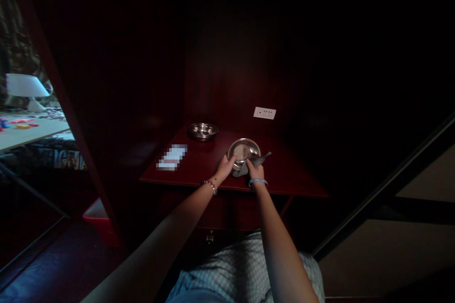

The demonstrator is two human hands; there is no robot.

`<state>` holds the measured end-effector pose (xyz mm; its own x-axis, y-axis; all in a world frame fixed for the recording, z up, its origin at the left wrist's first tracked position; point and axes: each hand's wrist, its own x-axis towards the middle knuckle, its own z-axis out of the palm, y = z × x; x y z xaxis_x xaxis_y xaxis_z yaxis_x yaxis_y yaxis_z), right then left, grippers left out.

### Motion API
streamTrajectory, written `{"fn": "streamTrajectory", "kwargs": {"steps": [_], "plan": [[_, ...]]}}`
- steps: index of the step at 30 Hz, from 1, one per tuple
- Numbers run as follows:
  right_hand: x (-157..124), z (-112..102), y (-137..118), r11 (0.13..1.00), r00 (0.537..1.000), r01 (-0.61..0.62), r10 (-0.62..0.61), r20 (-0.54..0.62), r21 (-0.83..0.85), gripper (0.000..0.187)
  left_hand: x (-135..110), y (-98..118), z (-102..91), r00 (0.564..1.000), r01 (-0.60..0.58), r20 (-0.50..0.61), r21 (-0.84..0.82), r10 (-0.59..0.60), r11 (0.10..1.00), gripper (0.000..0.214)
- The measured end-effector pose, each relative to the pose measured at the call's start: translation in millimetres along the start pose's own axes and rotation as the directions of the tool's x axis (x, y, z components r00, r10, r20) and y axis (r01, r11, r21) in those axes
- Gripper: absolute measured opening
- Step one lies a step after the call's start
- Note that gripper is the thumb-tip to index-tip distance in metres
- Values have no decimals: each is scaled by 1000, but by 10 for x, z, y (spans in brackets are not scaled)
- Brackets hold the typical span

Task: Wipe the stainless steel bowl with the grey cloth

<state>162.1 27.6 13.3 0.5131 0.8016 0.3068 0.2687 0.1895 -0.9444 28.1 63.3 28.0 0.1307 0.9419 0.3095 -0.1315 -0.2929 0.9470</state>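
A round metal dish (pixel 244 149) is tilted up on a dark red wooden table (pixel 291 177). My left hand (pixel 226 166) grips its left rim, fingers curled round the edge. My right hand (pixel 255 169) is closed on a grey cloth (pixel 261 159) pressed against the dish's lower right side; a corner of the cloth sticks out to the right. A beaded bracelet sits on my left wrist and a pale blue band on my right.
A second metal dish (pixel 203 130) stands at the table's back left. A blurred white card (pixel 172 157) lies on the left part. A white wall socket plate (pixel 264 113) is behind. A red bin (pixel 100 220) stands on the floor at left.
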Motion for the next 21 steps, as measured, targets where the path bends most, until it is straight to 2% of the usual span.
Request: {"fn": "streamTrajectory", "kwargs": {"steps": [11, 16, 21], "plan": [[37, 20, 76, 999, 1000, 19, -19, 8, 37, 31, 6, -75, 27, 996, 53, -68, -30, -55, 998, 13], [43, 25, 99, 999, 999, 31, -31, 15, 33, 29, 39, -121, 20, 984, 109, -142, 3, -107, 994, 11], [55, 29, 127, 1000, 1000, 29, -29, 6, 2, 31, 63, -147, 15, 979, 131, -160, 32, -124, 991, 10]]}}
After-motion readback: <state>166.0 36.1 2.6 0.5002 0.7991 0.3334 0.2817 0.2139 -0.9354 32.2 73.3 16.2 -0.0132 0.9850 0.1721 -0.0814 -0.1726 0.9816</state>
